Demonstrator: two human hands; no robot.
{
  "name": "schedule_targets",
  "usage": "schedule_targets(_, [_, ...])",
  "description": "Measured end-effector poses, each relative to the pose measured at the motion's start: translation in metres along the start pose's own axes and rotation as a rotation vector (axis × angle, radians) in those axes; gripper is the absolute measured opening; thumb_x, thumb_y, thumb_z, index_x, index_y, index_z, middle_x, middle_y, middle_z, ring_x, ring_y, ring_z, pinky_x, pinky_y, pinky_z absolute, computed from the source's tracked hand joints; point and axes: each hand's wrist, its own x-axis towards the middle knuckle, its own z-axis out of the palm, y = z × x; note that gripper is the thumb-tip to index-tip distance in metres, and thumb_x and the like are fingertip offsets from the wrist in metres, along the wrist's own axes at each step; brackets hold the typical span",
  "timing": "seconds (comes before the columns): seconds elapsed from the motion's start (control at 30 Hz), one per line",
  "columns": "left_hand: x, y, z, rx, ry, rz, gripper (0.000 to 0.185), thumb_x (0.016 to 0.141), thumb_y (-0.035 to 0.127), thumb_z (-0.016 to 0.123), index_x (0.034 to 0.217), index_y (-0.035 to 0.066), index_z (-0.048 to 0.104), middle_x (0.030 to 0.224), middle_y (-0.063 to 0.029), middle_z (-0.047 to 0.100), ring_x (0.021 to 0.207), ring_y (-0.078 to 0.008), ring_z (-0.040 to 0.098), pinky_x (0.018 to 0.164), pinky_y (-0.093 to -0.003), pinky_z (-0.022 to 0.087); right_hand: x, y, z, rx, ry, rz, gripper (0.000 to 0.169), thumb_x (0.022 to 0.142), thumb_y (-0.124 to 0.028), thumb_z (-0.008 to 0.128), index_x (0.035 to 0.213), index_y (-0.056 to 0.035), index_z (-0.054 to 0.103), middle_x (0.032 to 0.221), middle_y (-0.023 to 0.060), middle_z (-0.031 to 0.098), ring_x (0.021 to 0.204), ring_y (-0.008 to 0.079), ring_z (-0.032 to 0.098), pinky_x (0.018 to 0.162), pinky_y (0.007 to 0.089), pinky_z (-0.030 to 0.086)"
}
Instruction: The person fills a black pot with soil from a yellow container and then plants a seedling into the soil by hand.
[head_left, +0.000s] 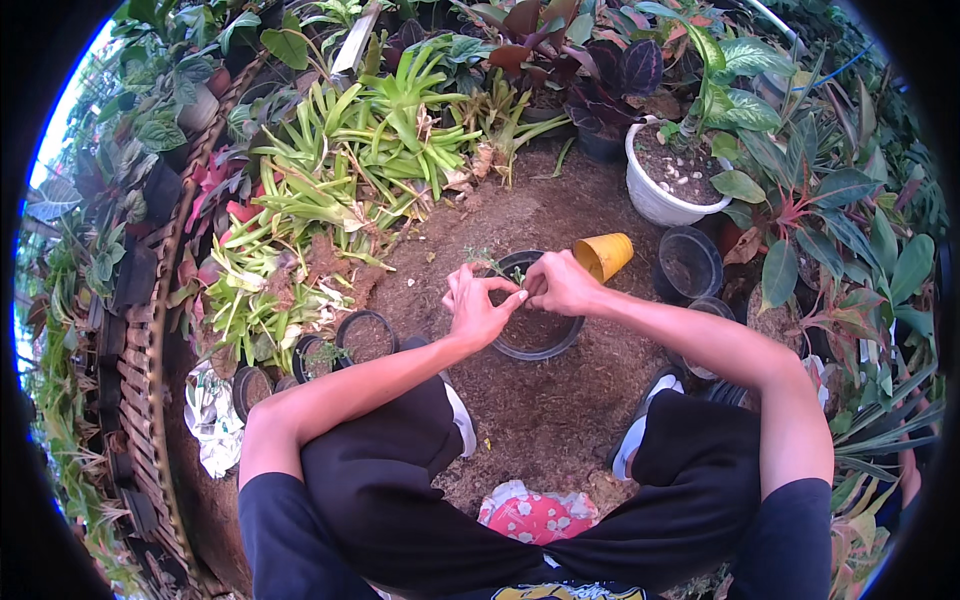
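A small leafy green sprig (518, 274) is pinched between the fingertips of my left hand (480, 304) and my right hand (561, 285). Both hands meet above a round black plastic pot (538, 351) with dark soil in it, and they hide part of its rim. More fine green leaves (482, 259) show behind the fingers of my left hand; whether they belong to the same sprig is unclear. Just past my right hand, a yellow plastic pot (606, 255) lies on its side on the soil.
Uprooted strappy green plants (360, 157) are heaped at the far left. A white pot (671, 199) with soil stands at the far right, above an empty-looking black pot (688, 262). Small soil-filled pots (367, 337) sit beside my left forearm. A slatted edging (142, 375) curves along the left.
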Motion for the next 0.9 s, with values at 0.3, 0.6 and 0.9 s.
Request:
schedule_targets(0.3, [0.003, 0.007, -0.014, -0.058, -0.099, 0.111, 0.028, 0.092, 0.040, 0.080, 0.108, 0.017, 0.081, 0.146, -0.0204, 0.051, 0.141, -0.0395, 0.042, 0.117, -0.0537, 0.036, -0.006, 0.132, -0.116, -0.523, 0.079, 0.312, 0.055, 0.087, -0.039, 0.077, 0.123, 0.0021, 0.066, 0.111, 0.0270, 0.072, 0.104, 0.0375, 0.072, 0.095, 0.0466, 0.057])
schedule_targets(0.6, [-0.006, -0.008, -0.020, -0.054, -0.076, 0.166, 0.031, 0.089, 0.037, 0.083, 0.107, 0.013, 0.078, 0.141, -0.0228, 0.052, 0.137, -0.0412, 0.047, 0.115, -0.0519, 0.038, 0.002, 0.186, -0.052, -0.498, -0.142, 0.549, 0.101, 0.078, -0.055, 0.085, 0.159, -0.0277, 0.031, 0.143, 0.0414, 0.038, 0.129, 0.0613, 0.046, 0.110, 0.0661, 0.043])
schedule_targets(0.9, [0.001, -0.007, -0.022, -0.057, -0.080, 0.170, 0.029, 0.092, 0.037, 0.081, 0.108, 0.014, 0.078, 0.141, -0.0234, 0.052, 0.137, -0.0414, 0.046, 0.116, -0.0523, 0.037, -0.026, 0.174, -0.036, -0.414, -0.158, 0.465, 0.091, 0.075, -0.052, 0.086, 0.153, -0.0364, 0.040, 0.141, 0.0362, 0.041, 0.125, 0.0582, 0.045, 0.105, 0.0663, 0.047])
